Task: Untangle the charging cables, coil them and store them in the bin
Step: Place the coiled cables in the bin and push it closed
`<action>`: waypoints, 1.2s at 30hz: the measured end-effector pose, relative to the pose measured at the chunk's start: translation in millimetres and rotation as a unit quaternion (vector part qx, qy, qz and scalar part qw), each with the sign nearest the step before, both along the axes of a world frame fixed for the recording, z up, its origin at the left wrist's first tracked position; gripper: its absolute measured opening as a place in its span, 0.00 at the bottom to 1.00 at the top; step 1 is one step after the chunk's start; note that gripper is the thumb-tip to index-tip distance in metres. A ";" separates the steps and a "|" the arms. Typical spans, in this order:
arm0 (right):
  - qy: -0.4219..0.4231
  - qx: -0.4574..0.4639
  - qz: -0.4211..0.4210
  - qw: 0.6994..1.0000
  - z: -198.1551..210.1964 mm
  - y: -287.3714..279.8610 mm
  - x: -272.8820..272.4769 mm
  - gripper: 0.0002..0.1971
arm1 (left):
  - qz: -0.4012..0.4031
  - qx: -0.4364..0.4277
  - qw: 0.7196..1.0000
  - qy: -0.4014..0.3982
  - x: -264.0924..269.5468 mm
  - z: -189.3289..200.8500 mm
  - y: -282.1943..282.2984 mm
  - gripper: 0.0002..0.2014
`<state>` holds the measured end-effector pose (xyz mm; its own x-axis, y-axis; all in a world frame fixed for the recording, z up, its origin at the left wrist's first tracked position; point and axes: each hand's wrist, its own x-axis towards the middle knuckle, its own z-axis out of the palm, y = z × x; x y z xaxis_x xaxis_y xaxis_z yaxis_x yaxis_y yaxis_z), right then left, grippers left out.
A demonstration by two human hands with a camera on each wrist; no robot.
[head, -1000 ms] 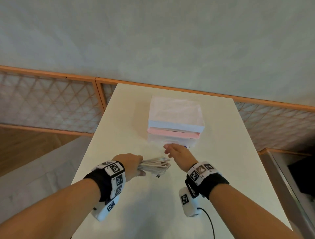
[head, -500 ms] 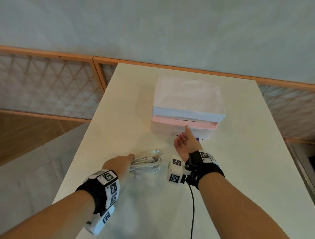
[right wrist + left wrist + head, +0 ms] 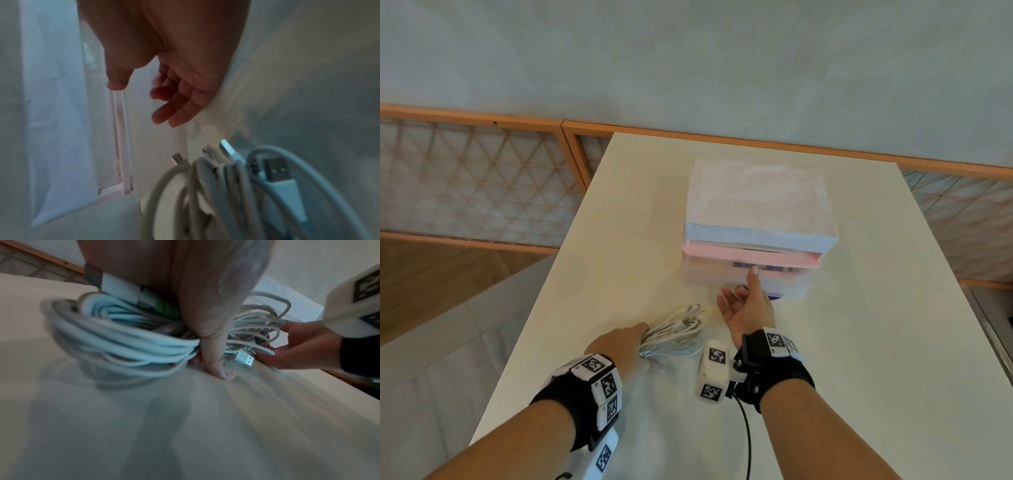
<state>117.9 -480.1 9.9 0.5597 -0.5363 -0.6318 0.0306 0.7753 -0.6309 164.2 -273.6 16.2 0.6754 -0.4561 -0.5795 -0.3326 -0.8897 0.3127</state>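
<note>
My left hand is clamped round the bundle of coiled white charging cables, the thumb and fingers wrapped over the middle of the loops and pressing them down against the white table; from the left wrist view I can see the thumb tip on the tabletop and a USB plug poking out of the bundle on the far side of the grip. My right hand holds nothing: palm turned inward, fingers loose and slightly bent, with the thumb stretched forward so its tip reaches the pink front edge of the bin. I cannot tell for certain whether the thumb presses that edge or only meets it. The cables lie just beside this hand, near the front of the bin but not in it, several plug ends fanning out toward the bin in the right wrist view. The bin sits toward the far end of the table, a pale translucent box with a white cloth-like cover across its top. Both wrists carry black bands with white marker blocks. Beyond the table runs a wooden-framed lattice screen below a plain pale wall.
</note>
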 end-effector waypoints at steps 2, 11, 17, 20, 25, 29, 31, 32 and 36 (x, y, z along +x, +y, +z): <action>-0.004 -0.008 0.005 1.000 -0.6 2.6 -7.5 0.17 | 0.002 -0.008 1.000 -0.005 -1.2 3.5 -0.6 0.18; 0.031 -0.035 0.068 0.997 6.8 11.3 -52.7 0.17 | -0.054 0.013 0.998 0.010 -23.0 13.3 27.4 0.15; 0.049 -0.018 0.085 0.995 12.4 21.1 -77.7 0.16 | -0.095 0.004 0.995 0.010 -24.7 38.3 30.3 0.15; 0.056 -0.010 0.099 0.993 15.0 20.9 -84.7 0.16 | -0.118 -0.014 0.993 0.007 -23.4 52.8 24.6 0.15; 0.066 -0.007 0.155 0.986 22.8 21.6 -92.2 0.20 | -0.161 -0.013 0.987 -0.020 -18.9 76.7 4.8 0.16; 0.155 -0.016 0.209 0.965 33.0 13.0 -102.8 0.23 | -0.189 -0.014 0.981 -0.048 -17.5 95.0 -13.2 0.16; 0.177 -0.069 0.247 0.950 46.3 7.0 -107.7 0.23 | -0.201 -0.017 0.977 -0.073 -17.5 104.6 -23.1 0.16; 0.184 -0.143 0.260 0.937 55.7 3.9 -109.4 0.23 | -0.208 -0.019 0.974 -0.086 -17.2 109.1 -28.1 0.16; 0.107 -0.507 0.213 0.828 107.3 -6.0 -107.7 0.17 | -0.255 0.000 0.955 -0.149 -16.4 120.8 -49.0 0.13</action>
